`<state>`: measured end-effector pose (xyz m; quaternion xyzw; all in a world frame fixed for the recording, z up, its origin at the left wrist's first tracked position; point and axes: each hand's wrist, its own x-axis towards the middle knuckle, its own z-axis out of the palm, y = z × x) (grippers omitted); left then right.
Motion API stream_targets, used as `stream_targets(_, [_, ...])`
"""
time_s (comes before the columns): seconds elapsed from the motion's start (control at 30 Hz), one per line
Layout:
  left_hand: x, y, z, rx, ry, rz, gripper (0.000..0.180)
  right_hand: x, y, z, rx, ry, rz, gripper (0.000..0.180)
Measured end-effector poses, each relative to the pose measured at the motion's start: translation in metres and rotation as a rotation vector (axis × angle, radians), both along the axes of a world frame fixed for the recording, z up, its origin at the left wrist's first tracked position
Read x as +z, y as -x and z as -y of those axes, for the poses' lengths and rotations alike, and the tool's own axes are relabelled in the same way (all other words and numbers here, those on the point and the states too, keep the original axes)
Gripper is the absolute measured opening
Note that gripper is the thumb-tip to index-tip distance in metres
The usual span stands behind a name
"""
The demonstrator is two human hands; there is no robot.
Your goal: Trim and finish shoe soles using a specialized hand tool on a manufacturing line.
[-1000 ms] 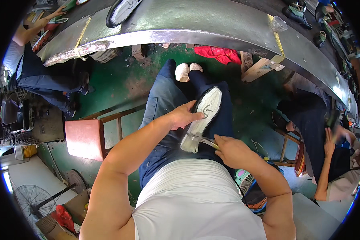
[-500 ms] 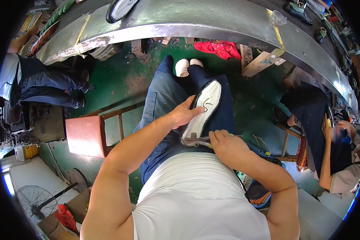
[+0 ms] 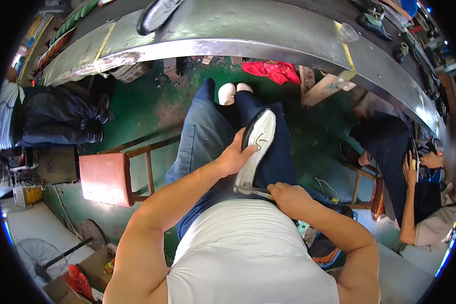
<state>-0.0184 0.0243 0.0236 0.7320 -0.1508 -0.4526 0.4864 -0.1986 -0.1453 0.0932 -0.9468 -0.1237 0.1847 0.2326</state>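
A lasted shoe (image 3: 264,133) rests across my lap with its underside up, showing a white insole with a dark curved mark and a dark edge. My left hand (image 3: 235,158) is closed round its middle, thumb on the insole and fingers under the dark left side. In my right hand (image 3: 291,199) are metal pincers (image 3: 252,191), gripped by the handles. Their head lies against the shoe's near end, close to my waist. Whether the jaws bite on the edge is too small to tell.
A metal-edged workbench (image 3: 213,45) crosses ahead, with another shoe (image 3: 157,16) and a clear cup (image 3: 347,33) on it. A pinkish stool (image 3: 104,178) stands left, a fan (image 3: 41,259) lower left. Red cloth (image 3: 272,71) lies under the bench. Other people are at both sides.
The pincers have turned at the shoe's near end, and their head shows more edge-on. My right hand has moved slightly down and right. My left hand keeps its hold.
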Motion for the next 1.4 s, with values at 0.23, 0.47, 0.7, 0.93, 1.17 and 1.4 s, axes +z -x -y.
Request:
stream_targets(0.23, [0.011, 0.027, -0.047, -0.139, 0.154, -0.308, 0.092, 0.005, 0.006, 0.027, -0.070, -0.279, -0.331, 0.028])
stream_targets(0.47, [0.004, 0.038, -0.038, -0.011, 0.159, -0.184, 0.096, -0.007, -0.009, -0.004, -0.470, -0.365, 0.014, 0.033])
stream_targets(0.7, [0.013, 0.032, -0.039, -0.056, 0.161, -0.214, 0.101, -0.017, -0.048, 0.013, -0.548, -0.427, 0.019, 0.042])
stream_targets(0.93, [-0.017, -0.031, -0.003, -0.001, 0.007, -0.044, 0.090, -0.040, -0.020, 0.026, -0.935, -0.864, -0.221, 0.044])
stream_targets(1.17, [0.131, -0.057, 0.015, 0.391, 0.750, -0.625, 0.064, -0.008, 0.013, 0.025, -0.651, -0.306, -0.231, 0.042])
stream_targets(1.4, [0.138, -0.094, 0.067, 0.303, 0.949, -0.759, 0.079, 0.040, -0.039, 0.032, -0.359, -0.125, 0.538, 0.060])
